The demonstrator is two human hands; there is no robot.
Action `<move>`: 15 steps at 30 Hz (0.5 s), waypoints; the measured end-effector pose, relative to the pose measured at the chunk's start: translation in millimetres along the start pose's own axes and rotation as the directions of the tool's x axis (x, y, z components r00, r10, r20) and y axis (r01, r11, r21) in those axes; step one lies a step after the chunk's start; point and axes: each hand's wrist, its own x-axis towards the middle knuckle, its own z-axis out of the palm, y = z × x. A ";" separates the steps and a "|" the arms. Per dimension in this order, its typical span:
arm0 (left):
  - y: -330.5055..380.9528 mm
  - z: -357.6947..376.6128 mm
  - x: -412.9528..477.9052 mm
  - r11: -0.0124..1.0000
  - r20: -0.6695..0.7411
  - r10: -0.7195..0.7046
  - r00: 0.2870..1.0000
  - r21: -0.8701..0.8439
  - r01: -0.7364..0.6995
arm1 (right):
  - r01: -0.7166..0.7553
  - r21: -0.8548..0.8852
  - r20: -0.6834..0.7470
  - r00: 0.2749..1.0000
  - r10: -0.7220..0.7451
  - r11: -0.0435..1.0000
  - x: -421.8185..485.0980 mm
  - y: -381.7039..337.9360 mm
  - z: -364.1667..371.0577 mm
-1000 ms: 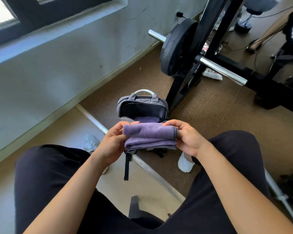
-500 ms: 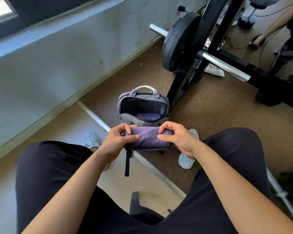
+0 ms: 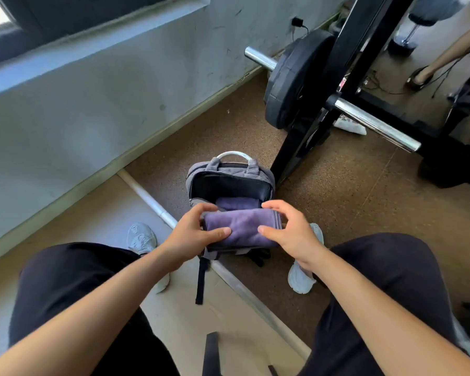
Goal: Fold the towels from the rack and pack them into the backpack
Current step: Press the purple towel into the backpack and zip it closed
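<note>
A folded purple towel (image 3: 242, 226) is held at the front edge of the open grey backpack (image 3: 229, 173), which stands on the floor between my feet. My left hand (image 3: 192, 234) grips the towel's left end, thumb on top. My right hand (image 3: 288, 230) holds its right end with fingers curled over the far side. Another purple towel (image 3: 235, 203) lies inside the backpack's open compartment, just behind the held one. The front of the backpack is hidden by the towel and my hands.
A black weight rack (image 3: 345, 77) with a barbell plate (image 3: 293, 80) and a chrome bar (image 3: 375, 126) stands behind and right of the backpack. A white pipe (image 3: 147, 196) runs diagonally across the floor. The wall (image 3: 92, 109) is at the left. Another person's leg (image 3: 445, 52) shows at the top right.
Both hands have carried the folded towel down and forward, from above the backpack to its open mouth. The fold has been turned so its flat side faces up.
</note>
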 end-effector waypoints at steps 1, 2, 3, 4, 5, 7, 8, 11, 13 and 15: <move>4.9 -1.6 11.9 0.999 0.007 0.043 0.999 0.003 -0.043 | 0.006 -0.004 -0.031 0.999 -0.006 1.000 10.0 -2.3 -1.6; 10.3 -3.4 25.1 0.996 0.009 0.090 0.996 0.023 -0.090 | 0.007 -0.008 -0.055 0.998 -0.007 1.000 21.2 -4.4 -2.7; 15.7 -4.7 38.6 0.989 0.017 0.141 0.990 0.039 -0.142 | -0.006 -0.006 -0.077 0.997 0.005 1.000 33.6 -6.1 -3.1; 18.7 -6.7 54.3 0.982 0.024 0.180 0.983 0.053 -0.181 | -0.030 0.002 -0.099 0.995 0.030 1.000 46.8 -7.2 -2.9; 21.5 -8.1 69.8 0.974 0.032 0.216 0.976 0.064 -0.217 | -0.064 0.014 -0.111 0.992 0.066 0.998 60.7 -7.0 -2.0; 20.7 -11.9 102.0 0.952 0.034 0.265 0.964 0.150 -0.267 | -0.137 0.029 -0.104 0.985 0.140 0.990 88.4 -3.7 2.2; 17.8 -12.7 116.4 0.936 0.040 0.281 0.959 0.210 -0.283 | -0.167 0.019 -0.091 0.981 0.168 0.986 101.2 -0.7 5.6; -7.4 -8.9 151.8 0.873 0.041 0.318 0.947 0.378 -0.309 | -0.212 -0.079 -0.067 0.976 0.207 0.974 134.1 15.7 20.6; -27.9 -2.7 161.4 0.861 0.029 0.282 0.959 0.434 -0.266 | -0.239 -0.162 -0.042 0.971 0.235 0.957 147.8 30.4 33.0; -44.5 2.6 165.9 0.842 0.045 0.292 0.955 0.462 -0.279 | -0.268 -0.207 -0.031 0.963 0.268 0.941 154.8 48.2 45.0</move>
